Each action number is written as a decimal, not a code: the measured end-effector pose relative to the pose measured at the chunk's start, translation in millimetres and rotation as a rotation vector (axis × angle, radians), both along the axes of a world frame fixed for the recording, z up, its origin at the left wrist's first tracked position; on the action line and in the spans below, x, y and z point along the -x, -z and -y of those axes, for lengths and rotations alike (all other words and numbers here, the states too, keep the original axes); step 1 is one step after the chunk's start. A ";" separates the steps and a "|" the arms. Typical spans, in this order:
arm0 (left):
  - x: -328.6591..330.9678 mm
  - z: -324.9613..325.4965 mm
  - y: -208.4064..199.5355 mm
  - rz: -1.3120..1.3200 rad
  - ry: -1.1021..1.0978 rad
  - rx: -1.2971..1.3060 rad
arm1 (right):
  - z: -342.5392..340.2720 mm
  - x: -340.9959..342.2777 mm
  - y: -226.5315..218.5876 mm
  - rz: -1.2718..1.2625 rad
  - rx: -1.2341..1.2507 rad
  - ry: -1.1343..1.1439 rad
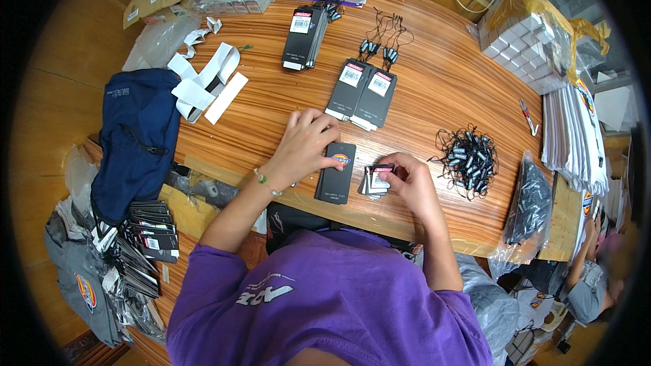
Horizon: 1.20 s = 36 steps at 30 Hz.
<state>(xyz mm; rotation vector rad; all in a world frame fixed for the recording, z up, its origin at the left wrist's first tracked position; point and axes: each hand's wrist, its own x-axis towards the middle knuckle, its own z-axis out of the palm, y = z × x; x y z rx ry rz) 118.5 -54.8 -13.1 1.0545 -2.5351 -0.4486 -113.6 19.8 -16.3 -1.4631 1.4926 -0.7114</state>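
Note:
My left hand point(303, 144) rests with spread fingers on the top left corner of a black rectangular tag point(337, 173) lying flat near the table's front edge. My right hand point(409, 179) pinches a small stack of little white and black tags point(374, 181) just right of that black tag. Two stacks of black hang tags with white labels point(361, 93) lie a little farther back, with strings at their top ends.
A heap of black string fasteners point(468, 157) lies right of my right hand. Another tag stack point(304, 37), white paper strips point(203, 81), a dark blue garment point(135, 135), boxed white packs point(525, 41) and folded white shirts point(576, 135) ring the wooden table point(441, 81). More tags point(146, 240) lie lower left.

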 end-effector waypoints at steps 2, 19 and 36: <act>0.4 -1.2 -2.5 -0.045 -0.023 -0.062 | -1.9 1.6 11.8 0.161 -0.054 0.071; 26.1 -55.1 -12.3 -1.043 -0.160 -0.906 | -8.0 10.6 -19.7 0.107 0.414 0.236; 30.1 -54.2 -5.6 -1.037 -0.175 -0.943 | -5.0 98.2 -7.7 -0.870 0.365 0.151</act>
